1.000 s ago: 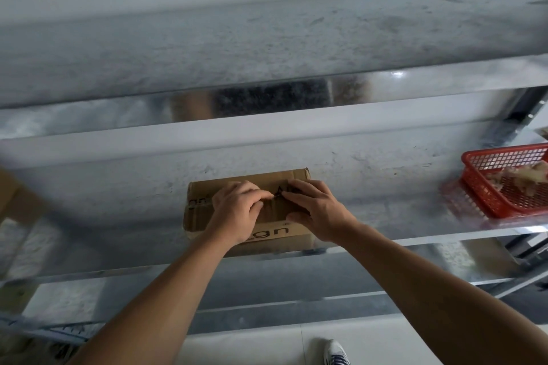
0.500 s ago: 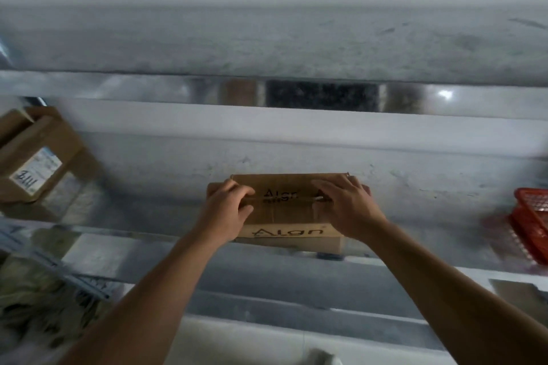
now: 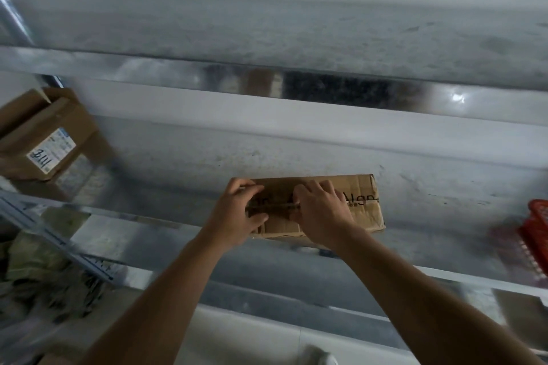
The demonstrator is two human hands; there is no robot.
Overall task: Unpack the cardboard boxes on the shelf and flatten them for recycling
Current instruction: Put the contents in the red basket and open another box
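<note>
metal shelf point(image 3: 415, 187) carries a cardboard box point(image 3: 364, 213), apparently unopened, at its near edge, and a second box point(image 3: 44, 139) far left. neither is flattened. left hand point(image 3: 240, 216) grips the box's left end; right hand point(image 3: 321, 216) curls at the top seam, grip unclear.

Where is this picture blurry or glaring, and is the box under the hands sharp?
Head view: the middle box is fairly sharp, its print partly readable. Head view, edges: the red basket at right and the clutter at lower left are smeared. Head view, top: a glare spot sits on the shiny shelf rail; shelf lines bow.
</note>
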